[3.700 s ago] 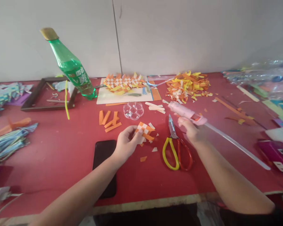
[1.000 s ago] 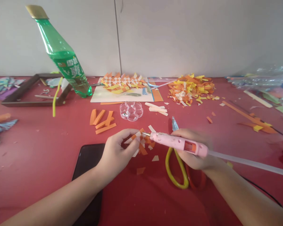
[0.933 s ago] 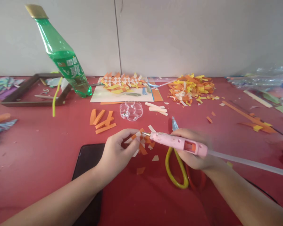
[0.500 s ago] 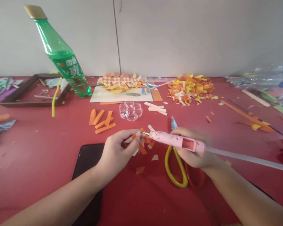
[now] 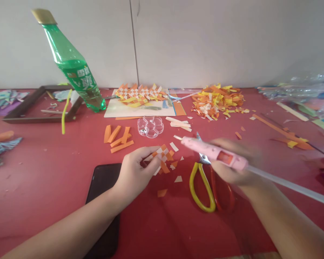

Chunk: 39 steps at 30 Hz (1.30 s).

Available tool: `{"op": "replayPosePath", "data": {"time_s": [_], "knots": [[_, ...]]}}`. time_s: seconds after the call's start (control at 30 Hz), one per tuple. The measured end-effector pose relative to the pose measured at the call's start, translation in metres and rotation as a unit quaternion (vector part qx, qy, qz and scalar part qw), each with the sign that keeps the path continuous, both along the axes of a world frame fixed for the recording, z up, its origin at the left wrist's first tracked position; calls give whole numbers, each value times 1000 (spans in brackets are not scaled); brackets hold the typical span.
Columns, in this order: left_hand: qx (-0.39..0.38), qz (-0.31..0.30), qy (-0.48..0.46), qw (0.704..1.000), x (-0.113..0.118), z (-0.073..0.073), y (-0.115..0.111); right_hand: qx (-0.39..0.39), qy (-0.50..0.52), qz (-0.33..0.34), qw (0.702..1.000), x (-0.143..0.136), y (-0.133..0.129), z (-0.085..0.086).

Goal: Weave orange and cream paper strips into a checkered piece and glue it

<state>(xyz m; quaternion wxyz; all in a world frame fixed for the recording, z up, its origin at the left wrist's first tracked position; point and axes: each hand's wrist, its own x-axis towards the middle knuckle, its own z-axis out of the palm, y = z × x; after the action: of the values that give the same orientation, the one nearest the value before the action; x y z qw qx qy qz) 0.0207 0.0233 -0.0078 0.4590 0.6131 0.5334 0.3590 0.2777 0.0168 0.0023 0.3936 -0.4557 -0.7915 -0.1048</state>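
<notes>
Between the thumb and fingers of my left hand [image 5: 136, 174] is a small woven paper piece [image 5: 164, 154] in orange and white checks. My right hand [image 5: 228, 165], a little blurred, is wrapped round a pink hot glue gun [image 5: 212, 151] with a long glue stick trailing from its back. The gun's nozzle points left, apart from the woven piece. Under the right hand lie scissors [image 5: 202, 187] with one yellow and one red handle. Paper scraps [image 5: 178, 179] are scattered around the woven piece.
Orange strips [image 5: 121, 140], white strips [image 5: 179, 123] and a clear flower-shaped tray [image 5: 150, 127] lie beyond my hands. Farther back are a finished woven fish [image 5: 140, 94] on card, a scrap heap [image 5: 217, 102], a green bottle [image 5: 72, 68] and a dark frame [image 5: 37, 118]. A phone [image 5: 104, 187] lies under my left forearm.
My right hand has drawn the glue gun back to the right, so its nozzle has left the woven piece. My left hand still holds that piece in nearly the same place.
</notes>
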Motion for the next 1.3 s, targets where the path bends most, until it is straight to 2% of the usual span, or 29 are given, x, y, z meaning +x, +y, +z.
{"op": "replayPosePath", "data": {"time_s": [0.1, 0.17, 0.2, 0.23, 0.33, 0.47, 0.57, 0.67, 0.77, 0.87, 0.97, 1.03, 1.13, 1.3], "knots": [[-25, 10, -33, 999, -1, -1, 2, 18, -7, -40, 999, 21, 4, 10], [-36, 10, -50, 998, -1, -1, 2, -31, -69, -38, 996, 40, 8, 13], [-40, 6, -58, 998, -2, -1, 2, -67, -92, -16, 993, 51, 11, 12], [-43, 3, -64, 997, -2, -1, 2, -89, -106, 2, 990, 63, 14, 9], [-51, -11, -76, 996, -1, -1, 2, -162, -160, -18, 973, 98, 22, -6], [-58, -26, -85, 994, -1, -1, 1, -196, -184, -29, 963, 137, 33, -19], [-66, -42, -94, 992, -1, -3, 0, -203, -200, -24, 958, 147, 45, -4], [-75, -59, -112, 989, -1, -5, -1, -194, -213, -19, 957, 123, 58, 25], [-72, -83, -123, 986, -1, -6, -2, -186, -204, 12, 961, 59, 70, 48], [-62, -105, -124, 985, -2, -5, -2, -213, -204, 81, 952, -18, 82, 52], [-54, -112, -122, 985, -2, -5, -2, -255, -237, 153, 925, -73, 100, 40], [-57, -113, -124, 984, -2, -5, -2, -268, -256, 168, 914, -90, 110, 32], [-64, -121, -130, 982, -1, -4, -2, -283, -285, 180, 898, -95, 118, 26], [-75, -125, -127, 981, 2, -2, -2, -303, -325, 185, 876, -88, 108, 32]]}}
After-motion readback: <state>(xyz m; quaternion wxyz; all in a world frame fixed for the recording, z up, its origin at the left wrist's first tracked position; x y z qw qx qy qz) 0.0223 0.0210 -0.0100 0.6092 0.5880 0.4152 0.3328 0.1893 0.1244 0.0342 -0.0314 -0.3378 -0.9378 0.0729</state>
